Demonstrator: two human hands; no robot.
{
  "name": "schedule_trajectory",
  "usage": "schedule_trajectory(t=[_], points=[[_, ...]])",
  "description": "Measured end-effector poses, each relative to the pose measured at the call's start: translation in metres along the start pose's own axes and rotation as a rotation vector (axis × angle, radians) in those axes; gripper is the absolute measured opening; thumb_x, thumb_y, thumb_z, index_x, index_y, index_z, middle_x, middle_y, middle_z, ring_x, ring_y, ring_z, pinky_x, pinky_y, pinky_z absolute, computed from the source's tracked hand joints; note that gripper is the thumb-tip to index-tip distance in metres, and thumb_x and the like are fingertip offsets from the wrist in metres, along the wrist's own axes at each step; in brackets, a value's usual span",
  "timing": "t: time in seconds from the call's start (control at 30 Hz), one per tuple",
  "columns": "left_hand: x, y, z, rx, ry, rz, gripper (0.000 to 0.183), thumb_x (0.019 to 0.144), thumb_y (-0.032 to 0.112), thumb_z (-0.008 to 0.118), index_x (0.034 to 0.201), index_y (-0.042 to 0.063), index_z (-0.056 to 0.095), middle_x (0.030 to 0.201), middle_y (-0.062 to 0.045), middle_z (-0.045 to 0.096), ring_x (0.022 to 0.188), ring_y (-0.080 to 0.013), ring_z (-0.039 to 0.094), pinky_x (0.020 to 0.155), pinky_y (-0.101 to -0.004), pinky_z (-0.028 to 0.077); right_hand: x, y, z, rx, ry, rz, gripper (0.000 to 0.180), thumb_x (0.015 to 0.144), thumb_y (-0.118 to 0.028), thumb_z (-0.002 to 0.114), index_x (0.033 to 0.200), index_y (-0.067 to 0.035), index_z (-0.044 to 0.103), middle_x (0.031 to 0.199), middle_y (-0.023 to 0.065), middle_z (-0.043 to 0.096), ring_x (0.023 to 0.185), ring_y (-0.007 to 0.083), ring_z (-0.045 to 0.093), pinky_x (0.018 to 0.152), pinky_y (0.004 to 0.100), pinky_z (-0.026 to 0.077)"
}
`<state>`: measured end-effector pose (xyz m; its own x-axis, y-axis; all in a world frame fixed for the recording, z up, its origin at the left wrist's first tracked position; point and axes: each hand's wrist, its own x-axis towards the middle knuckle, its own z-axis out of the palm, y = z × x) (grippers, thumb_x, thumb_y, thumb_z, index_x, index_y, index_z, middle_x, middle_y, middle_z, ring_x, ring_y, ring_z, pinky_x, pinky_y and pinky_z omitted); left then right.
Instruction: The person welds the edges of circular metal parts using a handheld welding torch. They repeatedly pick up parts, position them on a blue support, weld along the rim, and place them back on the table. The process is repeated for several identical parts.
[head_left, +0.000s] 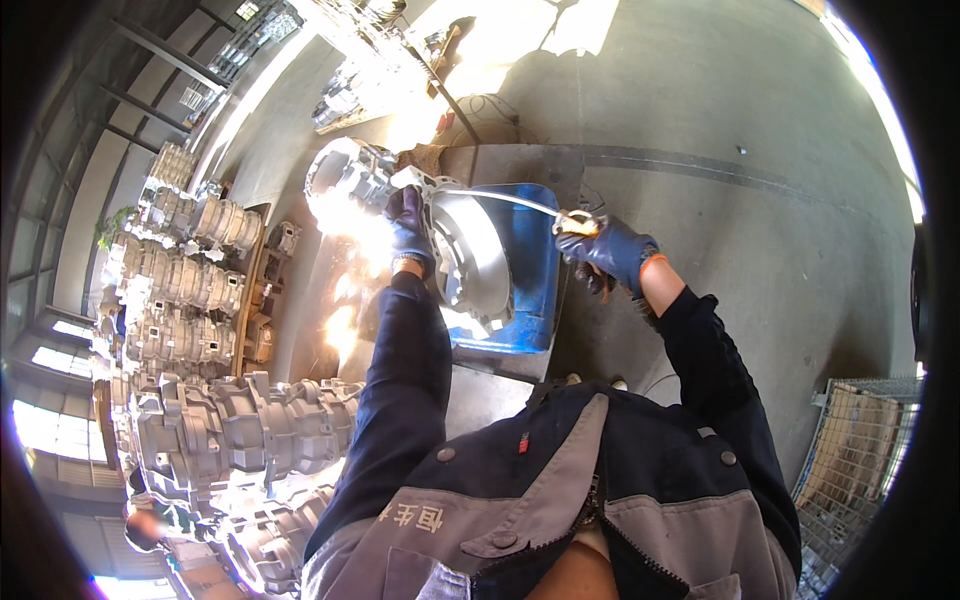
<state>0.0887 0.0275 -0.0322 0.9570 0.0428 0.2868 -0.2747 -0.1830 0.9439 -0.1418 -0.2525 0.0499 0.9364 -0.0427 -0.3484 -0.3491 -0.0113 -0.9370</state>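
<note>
My left hand (410, 229), in a dark blue-purple work glove, grips the flanged edge of a large cast metal housing (480, 255). The housing has a wide round opening that faces right. My right hand (607, 244), gloved too, is closed around the yellowish handle (576, 223) of a long, slim, file-like hand tool. Its bright, slightly curved-looking blade (510, 199) runs left to the upper rim of the housing. Whether the tip touches the metal is hidden by glare. Under and beside the housing is a blue plastic container (536, 277).
Another casting (349, 180) stands left of my left hand, in strong sunlight. Rows of cast housings (247, 427) fill the left side. A person (154, 525) is at the lower left. A wire mesh crate (855, 442) stands at the right. A dark workbench edge (517, 156) runs behind the container.
</note>
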Motion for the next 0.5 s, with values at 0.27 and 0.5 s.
schedule_trajectory(t=[0.27,0.5], points=[[-0.003,0.014,0.019,-0.197,-0.016,-0.035,0.019,0.094,0.02,0.059,0.101,0.003,0.064,0.09,-0.005,0.067,0.078,-0.0155,0.06,0.072,-0.0291,0.048,0.028,0.023,-0.005,-0.287,-0.032,-0.122,0.033,0.086,-0.035,0.067,0.102,-0.006,0.064,0.079,0.0059,0.067,0.063,0.0131,0.059,0.06,0.0307,0.051],[0.001,0.018,0.01,-0.08,-0.027,-0.024,0.024,0.095,0.025,0.057,0.101,0.002,0.062,0.087,-0.006,0.064,0.075,-0.0156,0.057,0.068,-0.0305,0.046,0.029,0.012,-0.014,-0.011,-0.025,0.038,0.025,0.089,-0.029,0.066,0.103,-0.009,0.062,0.063,0.0043,0.06,0.045,0.0132,0.055,0.036,0.0295,0.047]])
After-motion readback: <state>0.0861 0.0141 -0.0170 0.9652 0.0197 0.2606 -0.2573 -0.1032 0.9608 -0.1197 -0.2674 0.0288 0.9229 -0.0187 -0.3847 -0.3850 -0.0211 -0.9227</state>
